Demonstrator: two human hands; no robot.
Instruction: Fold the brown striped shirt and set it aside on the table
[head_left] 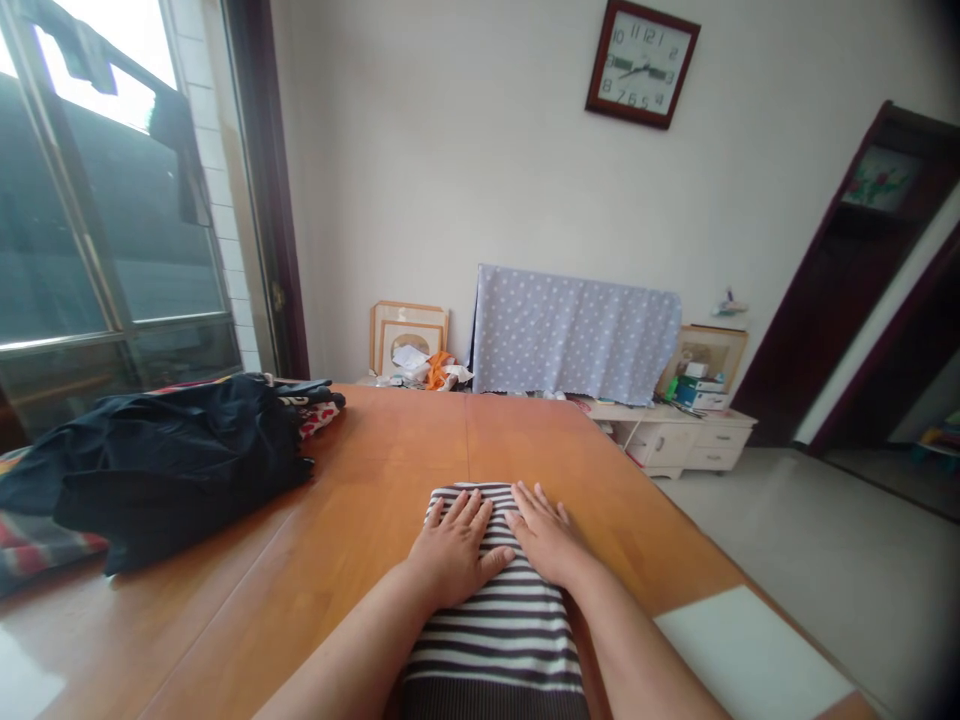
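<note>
A black-and-white striped garment, folded into a long narrow shape, lies on the wooden table in front of me. Its dark ribbed band is at the near end. My left hand rests flat on the upper left part of the cloth, fingers stretched out and a little apart. Along the upper right edge lies my right hand, palm down with its fingers extended, partly over the stripes and partly beyond the edge. Neither hand grips the cloth.
A heap of dark clothes covers the table's left side. A pale flat sheet lies at the right edge of the wooden table. Beyond stand a low white cabinet and something draped with a dotted cloth.
</note>
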